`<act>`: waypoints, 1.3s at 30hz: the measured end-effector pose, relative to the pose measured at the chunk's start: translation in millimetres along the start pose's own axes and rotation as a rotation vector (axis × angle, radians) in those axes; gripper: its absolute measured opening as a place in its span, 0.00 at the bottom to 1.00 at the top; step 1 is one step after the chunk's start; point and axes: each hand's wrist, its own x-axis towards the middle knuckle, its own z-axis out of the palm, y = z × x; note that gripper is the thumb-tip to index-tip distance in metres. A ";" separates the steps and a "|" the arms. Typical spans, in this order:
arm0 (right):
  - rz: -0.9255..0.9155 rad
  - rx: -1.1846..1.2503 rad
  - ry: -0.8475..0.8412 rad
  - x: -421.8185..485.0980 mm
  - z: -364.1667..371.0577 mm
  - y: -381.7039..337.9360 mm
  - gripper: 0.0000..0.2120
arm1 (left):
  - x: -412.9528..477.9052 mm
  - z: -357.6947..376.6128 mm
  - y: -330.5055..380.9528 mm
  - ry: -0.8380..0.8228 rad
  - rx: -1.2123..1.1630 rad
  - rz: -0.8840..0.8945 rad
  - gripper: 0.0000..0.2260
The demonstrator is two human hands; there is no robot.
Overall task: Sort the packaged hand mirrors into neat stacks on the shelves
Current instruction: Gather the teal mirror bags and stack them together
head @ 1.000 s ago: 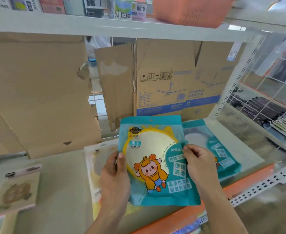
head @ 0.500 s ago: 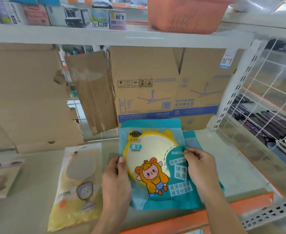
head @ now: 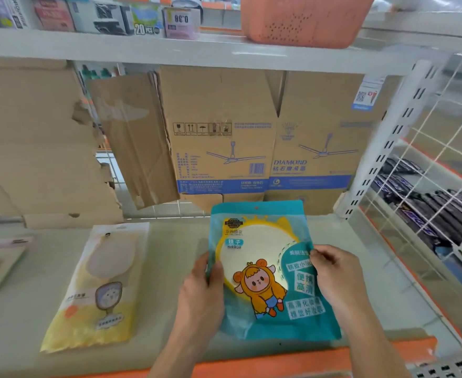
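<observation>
Item: teal mirror packet (head: 262, 271), printed with a yellow ring, a cartoon child in an orange hood and the word MIRROR. It sits at the front right of the lower shelf (head: 170, 268), held at both side edges. The left hand (head: 200, 290) grips the left edge, thumb on the face and fingers behind. The right hand (head: 336, 276) pinches the right edge with curled fingers. Both grips are unchanged from a second ago. Whether the packet rests on the shelf or is held just above it cannot be told. Change: a second teal packet showed at its right a second ago and shrank to a sliver half a second ago. It can no longer be told apart from the held one. The yellow mirror packet (head: 99, 287), then partly covered by the left hand and the teal packet, now lies flat in full view to the left, apart from both. Surface: pale grey shelf with an orange front edge (head: 279, 361); a pink packet (head: 0, 266) lies at far left. Surroundings: a ceiling-fan carton (head: 251, 132) and torn cardboard (head: 33, 137) stand at the back. An upper shelf (head: 170, 53) carries small boxes (head: 142, 20) and an orange basket (head: 303, 20). A white wire grid (head: 429, 159) at right fronts dark packaged goods (head: 429, 203).
</observation>
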 end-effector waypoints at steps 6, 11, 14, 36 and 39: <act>-0.059 -0.127 -0.007 16.6 -6.3 16.5 0.12 | 7.9 12.8 -2.9 -0.012 0.205 0.073 0.11; -0.070 -0.175 -0.018 23.9 -10.3 29.6 0.11 | 11.1 23.3 -6.7 -0.011 0.333 0.103 0.11; -0.066 -0.205 -0.018 27.1 -10.9 34.1 0.10 | 10.9 27.8 -8.2 0.002 0.380 0.112 0.10; -0.064 -0.312 -0.057 26.8 -11.4 35.9 0.15 | 12.7 39.7 -32.7 -0.022 0.246 0.018 0.12; -0.060 -0.313 -0.059 28.1 -11.4 36.3 0.14 | 11.9 37.6 -33.6 -0.039 0.246 0.021 0.16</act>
